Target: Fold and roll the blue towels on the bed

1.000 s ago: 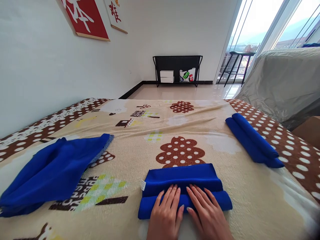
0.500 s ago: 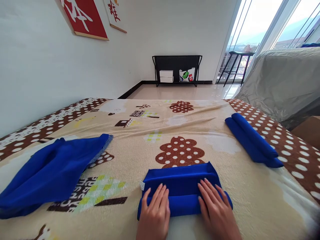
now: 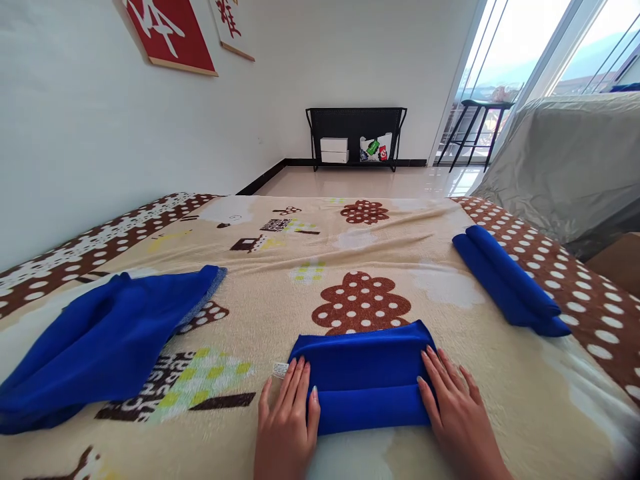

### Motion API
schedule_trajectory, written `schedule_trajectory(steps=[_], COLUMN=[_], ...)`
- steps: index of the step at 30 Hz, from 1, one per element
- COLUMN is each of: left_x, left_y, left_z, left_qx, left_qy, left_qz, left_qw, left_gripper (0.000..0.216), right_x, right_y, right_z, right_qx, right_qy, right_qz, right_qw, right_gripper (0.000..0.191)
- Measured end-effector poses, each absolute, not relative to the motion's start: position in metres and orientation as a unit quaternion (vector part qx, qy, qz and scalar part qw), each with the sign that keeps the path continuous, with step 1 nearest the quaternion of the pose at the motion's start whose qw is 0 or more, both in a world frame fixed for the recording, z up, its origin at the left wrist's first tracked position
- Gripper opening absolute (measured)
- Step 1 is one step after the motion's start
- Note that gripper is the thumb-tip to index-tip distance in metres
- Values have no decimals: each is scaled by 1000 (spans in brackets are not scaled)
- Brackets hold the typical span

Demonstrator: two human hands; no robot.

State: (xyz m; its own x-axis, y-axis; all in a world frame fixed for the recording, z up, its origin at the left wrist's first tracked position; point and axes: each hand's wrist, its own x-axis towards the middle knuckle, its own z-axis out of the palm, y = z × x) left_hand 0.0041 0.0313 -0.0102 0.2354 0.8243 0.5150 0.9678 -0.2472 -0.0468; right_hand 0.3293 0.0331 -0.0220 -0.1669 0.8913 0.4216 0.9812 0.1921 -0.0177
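Fleecy patterned bed blanket [image 3: 450,287]: both hands flat, fingers spread, left hand [image 3: 286,423] & right hand [image 3: 457,417] flanking folded blue microfiber towel [image 3: 367,377]; rolled towel [image 3: 507,280] at 2 o'clock.

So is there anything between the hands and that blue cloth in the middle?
No. The left hand and right hand lie flat at the two ends of the folded blue cloth, fingers touching it. Only the blanket lies beneath.
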Motion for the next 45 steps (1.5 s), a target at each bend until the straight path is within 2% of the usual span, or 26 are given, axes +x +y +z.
schedule_trajectory(steps=[3,8,10,14,17,22,26,29,33,36,43,45], left_x=[29,82,82,52,36,44,54,45,12,-7,-14,-18], left_y=[36,52,57,60,58,61,80,95,108,120,167,172], left_z=[-3,14,16,10,5,10,27,31,27,32,44,39], left_qx=[-777,-848,-846,-768,-738,-833,-908,-891,-827,-818,-824,-822], left_qy=[-572,-501,-509,-619,-652,-534,-413,-448,-553,-557,-527,-522], left_qz=[-190,-163,-156,-148,-143,-116,-71,-61,-81,-94,-99,-96], left_qw=[183,62,33,67,96,85,-2,-37,-54,-104,-183,-207], left_gripper=[38,44,47,53,53,50,59,55,54,48,16,15], right_x=[302,262,266,298,312,301,290,297,329,349,363,367], right_y=[36,50,56,63,62,64,81,98,118,134,167,169], right_z=[-12,4,4,-5,-13,-6,16,24,16,10,-3,-8], right_qx=[-612,-508,-529,-628,-648,-606,-456,-454,-517,-505,-541,-553], right_qy=[-759,-848,-837,-761,-743,-778,-882,-878,-836,-837,-807,-798], right_qz=[-141,-50,-25,-29,-41,-60,50,112,127,140,134,139], right_qw=[171,140,138,159,164,153,110,101,132,157,195,197], right_gripper=[46,45,47,60,61,50,48,51,56,47,21,19])
